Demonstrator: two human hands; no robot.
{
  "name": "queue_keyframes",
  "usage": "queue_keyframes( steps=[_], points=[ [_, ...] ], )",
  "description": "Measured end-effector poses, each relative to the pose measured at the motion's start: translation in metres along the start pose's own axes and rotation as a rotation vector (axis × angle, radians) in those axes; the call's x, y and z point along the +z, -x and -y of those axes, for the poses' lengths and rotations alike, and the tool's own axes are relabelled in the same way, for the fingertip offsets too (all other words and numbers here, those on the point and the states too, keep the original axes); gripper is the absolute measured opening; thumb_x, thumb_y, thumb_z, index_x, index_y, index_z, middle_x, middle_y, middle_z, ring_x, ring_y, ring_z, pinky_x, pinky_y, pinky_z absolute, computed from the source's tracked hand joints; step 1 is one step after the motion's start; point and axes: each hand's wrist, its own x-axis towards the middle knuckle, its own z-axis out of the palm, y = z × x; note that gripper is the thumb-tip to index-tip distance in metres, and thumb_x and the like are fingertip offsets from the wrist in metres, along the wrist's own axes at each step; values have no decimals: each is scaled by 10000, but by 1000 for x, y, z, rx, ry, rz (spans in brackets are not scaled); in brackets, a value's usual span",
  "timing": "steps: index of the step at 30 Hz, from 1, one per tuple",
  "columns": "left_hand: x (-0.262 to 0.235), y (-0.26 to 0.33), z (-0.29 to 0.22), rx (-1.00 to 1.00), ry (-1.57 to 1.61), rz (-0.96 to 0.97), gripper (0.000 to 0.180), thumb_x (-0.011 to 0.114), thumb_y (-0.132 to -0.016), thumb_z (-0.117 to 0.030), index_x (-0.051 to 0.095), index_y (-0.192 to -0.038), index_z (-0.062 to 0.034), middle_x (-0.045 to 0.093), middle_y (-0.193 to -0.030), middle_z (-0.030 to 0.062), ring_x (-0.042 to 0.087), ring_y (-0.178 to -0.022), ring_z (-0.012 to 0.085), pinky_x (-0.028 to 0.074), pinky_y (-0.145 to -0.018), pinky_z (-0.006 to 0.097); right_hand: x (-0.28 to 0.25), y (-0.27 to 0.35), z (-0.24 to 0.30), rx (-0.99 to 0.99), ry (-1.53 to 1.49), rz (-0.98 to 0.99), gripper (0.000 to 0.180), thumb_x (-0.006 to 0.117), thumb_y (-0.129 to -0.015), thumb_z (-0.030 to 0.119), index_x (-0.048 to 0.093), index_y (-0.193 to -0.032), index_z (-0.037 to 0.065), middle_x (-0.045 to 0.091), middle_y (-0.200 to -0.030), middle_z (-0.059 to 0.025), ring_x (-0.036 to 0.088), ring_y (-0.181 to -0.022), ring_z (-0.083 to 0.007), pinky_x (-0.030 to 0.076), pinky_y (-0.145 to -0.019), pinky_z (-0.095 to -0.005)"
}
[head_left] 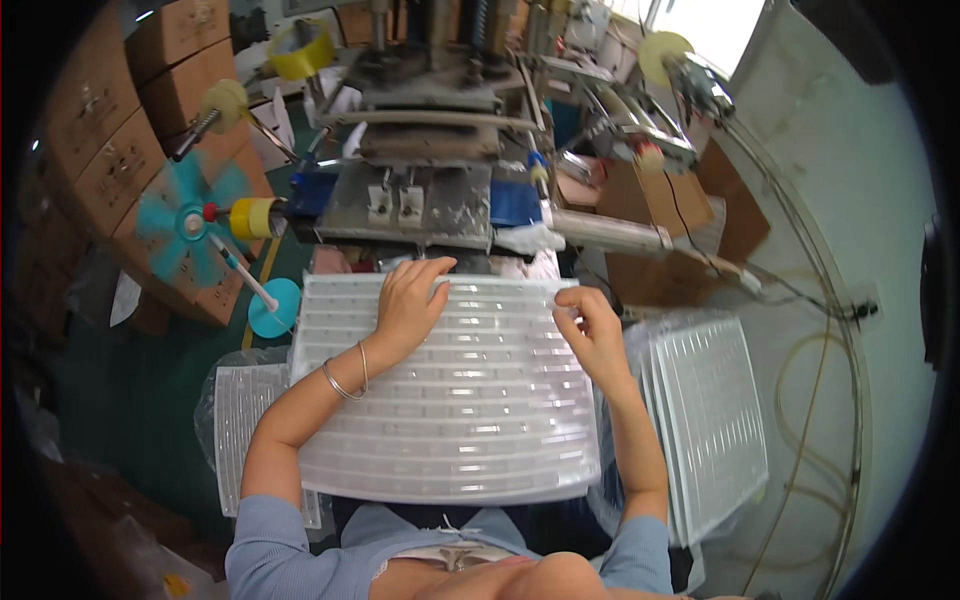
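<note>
A wide, translucent white plastic tray (450, 420) with many ribbed rows lies in front of me, between my forearms. My left hand (408, 305) rests over the far part of the tray, left of its middle. Its fingers stretch past the far edge and the thumb stands apart. At the tray's far right corner is my right hand (592, 330), its fingers curled and the thumb drawn in toward them. Whatever is between those fingertips is too small to make out. Just beyond the tray stands a press machine with a metal bed (405, 205) carrying two small light blocks.
A stack of similar trays (705, 430) in clear plastic stands at the right, another ribbed tray (245, 420) at the left. A turquoise fan (190, 225) is left of the machine. Cardboard boxes (120, 160) are piled far left; an open carton (650, 215) sits behind right.
</note>
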Motion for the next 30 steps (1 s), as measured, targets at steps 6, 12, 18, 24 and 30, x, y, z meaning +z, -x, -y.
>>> queue_keyframes(
  steps=[6,12,18,24,30],
  points=[
    [-10,-56,24,15,-278,-282,342,655,-797,-215,617,-1121,-110,585,-1081,82,491,-1030,257,356,-851,400,27,-42,9,-40,-33,-17,268,615,-844,50,633,-1110,70,595,-1146,-71,602,-996,-162,527,-729,-255],
    [11,-107,48,51,-451,-232,342,652,-794,-392,680,-1022,-139,581,-969,89,493,-948,249,324,-829,395,60,-92,-1,24,-23,-115,240,653,-843,70,624,-1070,-3,658,-1036,-133,657,-822,-188,553,-713,-306],
    [-13,-100,45,125,-189,-369,205,658,-811,-256,664,-959,-114,597,-798,30,528,-807,197,352,-752,352,103,-157,19,-362,271,-249,218,668,-827,86,637,-1039,45,668,-969,-126,664,-811,-260,536,-690,-323],
    [-40,-51,32,83,101,-208,275,655,-819,-143,628,-1084,-76,625,-817,73,568,-754,238,442,-718,379,128,-188,19,-330,576,-182,187,638,-837,168,649,-995,69,666,-942,-116,643,-790,-312,508,-645,-385],
    [-12,15,9,54,290,222,341,654,-802,-88,603,-1138,-73,646,-953,101,597,-908,277,459,-834,385,105,-169,0,-355,385,-139,398,657,-824,228,571,-1180,73,604,-1120,-169,567,-1022,-375,457,-862,-413]
  ],
)
